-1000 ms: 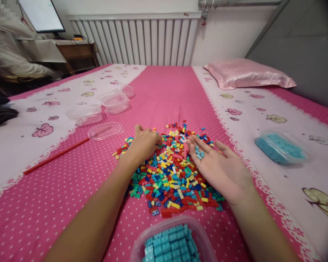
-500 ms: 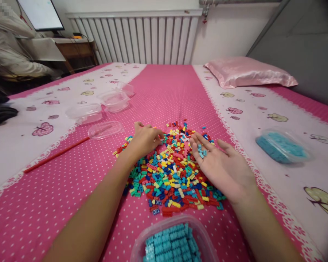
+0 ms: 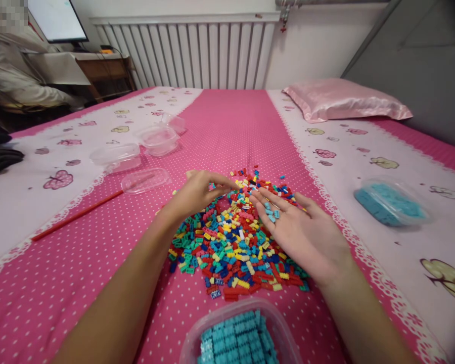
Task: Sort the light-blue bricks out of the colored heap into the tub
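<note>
A heap of small mixed-colour building bricks [image 3: 231,242] lies spread on the bed in front of me. My right hand [image 3: 303,232] is palm up over the heap's right side, its fingers held out. Several small light-blue bricks [image 3: 272,212] rest on those fingers. From the left, my left hand [image 3: 207,189] reaches over the far part of the heap, thumb and fingertips drawn together close to the right fingertips. Anything between them is too small to make out. Near me stands a clear tub [image 3: 191,333] with turquoise bricks [image 3: 237,338] packed in rows.
To the right sits a clear container [image 3: 392,202] of blue bricks. Several clear plastic boxes [image 3: 157,139], a lid [image 3: 146,180] and a red stick [image 3: 78,217] lie to the left. A pink pillow [image 3: 345,98] is at the back right. A person [image 3: 18,71] sits at far left.
My left hand has lifted a little and moved right, towards my right fingertips. My right hand has shifted slightly left with the light-blue bricks still on it.
</note>
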### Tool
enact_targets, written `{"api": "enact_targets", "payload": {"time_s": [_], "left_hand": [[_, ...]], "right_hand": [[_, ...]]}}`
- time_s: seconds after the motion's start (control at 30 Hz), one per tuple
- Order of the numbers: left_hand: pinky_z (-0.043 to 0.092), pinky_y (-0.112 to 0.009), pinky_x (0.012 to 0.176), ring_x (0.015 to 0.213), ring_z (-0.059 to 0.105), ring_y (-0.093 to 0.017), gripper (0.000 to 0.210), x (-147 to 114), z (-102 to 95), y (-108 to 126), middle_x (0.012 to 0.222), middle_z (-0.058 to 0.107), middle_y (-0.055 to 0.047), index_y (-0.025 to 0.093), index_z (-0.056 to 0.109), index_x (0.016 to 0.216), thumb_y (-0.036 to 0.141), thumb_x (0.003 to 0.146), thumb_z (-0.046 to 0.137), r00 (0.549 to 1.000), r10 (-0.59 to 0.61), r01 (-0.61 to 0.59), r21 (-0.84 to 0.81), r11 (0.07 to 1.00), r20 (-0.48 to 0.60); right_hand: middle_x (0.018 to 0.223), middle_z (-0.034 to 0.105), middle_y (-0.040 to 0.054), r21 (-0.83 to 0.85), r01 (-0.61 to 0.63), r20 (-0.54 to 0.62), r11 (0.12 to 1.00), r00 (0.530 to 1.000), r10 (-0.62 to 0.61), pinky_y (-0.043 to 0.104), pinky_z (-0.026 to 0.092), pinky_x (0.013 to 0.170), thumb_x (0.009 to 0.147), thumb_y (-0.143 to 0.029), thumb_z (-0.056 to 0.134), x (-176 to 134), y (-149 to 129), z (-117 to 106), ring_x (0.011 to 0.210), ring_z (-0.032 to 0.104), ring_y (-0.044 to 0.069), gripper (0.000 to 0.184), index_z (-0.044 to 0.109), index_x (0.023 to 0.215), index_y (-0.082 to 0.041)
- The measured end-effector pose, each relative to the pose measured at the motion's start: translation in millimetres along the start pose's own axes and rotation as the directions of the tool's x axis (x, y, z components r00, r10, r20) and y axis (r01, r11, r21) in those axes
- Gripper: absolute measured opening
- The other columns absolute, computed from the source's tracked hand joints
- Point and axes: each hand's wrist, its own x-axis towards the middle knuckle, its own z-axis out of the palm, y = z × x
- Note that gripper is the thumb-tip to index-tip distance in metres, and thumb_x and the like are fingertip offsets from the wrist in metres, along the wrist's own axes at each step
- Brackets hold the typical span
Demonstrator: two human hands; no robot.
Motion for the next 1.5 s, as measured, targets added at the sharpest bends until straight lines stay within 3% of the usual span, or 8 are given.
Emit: {"api": "enact_targets", "payload": {"time_s": [0.2,0.4,0.63,0.87,0.97,1.07,1.2,1.5], "left_hand": [[0.049,-0.032,0.086,0.092,0.073,-0.019,0.026,-1,-2.2,5,0.105,0.079,-0.004,0.029,0.075,0.115,0.034,0.094,0.061,0.996,-0.008,0.02,0.139,0.99,-0.086],[0.05,-0.026,0.073,0.084,0.068,-0.016,0.03,-1,5.6,22,0.096,0.075,-0.004,0.019,0.067,0.112,0.04,0.091,0.063,0.999,-0.017,0.025,-0.281,0.959,0.03],[0.042,-0.045,0.098,0.082,0.066,-0.019,0.021,-2,10.8,7,0.088,0.077,-0.003,0.023,0.076,0.092,0.021,0.093,0.054,0.985,-0.173,0.174,0.178,0.969,-0.022],[0.048,-0.026,0.085,0.092,0.067,-0.014,0.014,2,24.3,42,0.096,0.075,-0.001,0.019,0.069,0.101,0.026,0.09,0.067,0.987,0.109,-0.132,-0.207,0.969,-0.119],[0.046,-0.03,0.093,0.099,0.064,-0.016,0.012,3,31.1,43,0.099,0.072,-0.003,0.018,0.071,0.092,0.028,0.086,0.073,0.975,0.13,-0.154,-0.124,0.98,-0.182],[0.044,-0.038,0.097,0.105,0.06,-0.019,0.023,4,34.0,28,0.11,0.066,-0.007,0.019,0.072,0.1,0.036,0.097,0.056,0.957,-0.006,0.028,0.072,0.997,-0.289],[0.037,-0.051,0.097,0.117,0.051,-0.031,0.02,3,43.3,7,0.121,0.062,-0.01,0.024,0.076,0.097,0.035,0.094,0.059,0.982,-0.129,0.179,0.466,0.867,-0.138],[0.033,-0.06,0.103,0.129,0.042,-0.038,0.016,1,46.9,10,0.136,0.055,-0.014,0.024,0.079,0.096,0.03,0.083,0.073,0.982,-0.189,0.165,0.598,0.785,-0.024]], "right_hand": [[0.132,0.066,0.0211,0.033,-0.017,-0.017,0.999,1.0,0.018,0.029,0.054,0.103,0.1,-0.029,0.035,-1,-3,2,0.12,0.066,0.025,0.05,0.051,0.136,0.003],[0.132,0.064,0.0238,0.045,-0.037,-0.005,0.998,0.999,0.037,0.033,0.052,0.106,0.102,-0.031,0.035,-1,-2,1,0.122,0.065,0.026,0.053,0.05,0.138,0.004],[0.133,0.064,0.0235,0.04,-0.015,-0.038,0.999,0.999,0.017,0.031,0.054,0.103,0.101,-0.029,0.036,0,-1,1,0.121,0.066,0.027,0.052,0.048,0.139,0.004],[0.132,0.064,0.0208,0.07,-0.06,0.087,0.996,0.995,0.054,0.038,0.054,0.105,0.104,-0.03,0.032,-1,1,0,0.115,0.069,0.023,0.049,0.049,0.138,-0.001],[0.128,0.066,0.0195,0.114,-0.087,0.1,0.99,0.992,0.076,0.037,0.056,0.103,0.104,-0.028,0.029,0,2,-2,0.109,0.071,0.021,0.048,0.048,0.139,-0.002],[0.124,0.067,0.0202,0.15,-0.05,-0.007,0.987,0.999,0.052,0.031,0.06,0.096,0.102,-0.024,0.03,2,-3,-3,0.118,0.067,0.024,0.048,0.048,0.139,0.001],[0.118,0.069,0.0179,0.182,0.066,-0.13,0.981,0.991,-0.043,0.029,0.063,0.089,0.099,-0.021,0.034,3,-9,-5,0.119,0.066,0.025,0.048,0.049,0.14,0.001],[0.116,0.07,0.0172,0.185,0.096,-0.141,0.978,0.987,-0.07,0.027,0.063,0.088,0.098,-0.02,0.035,4,-8,-4,0.117,0.067,0.024,0.049,0.05,0.14,0.002]]}}
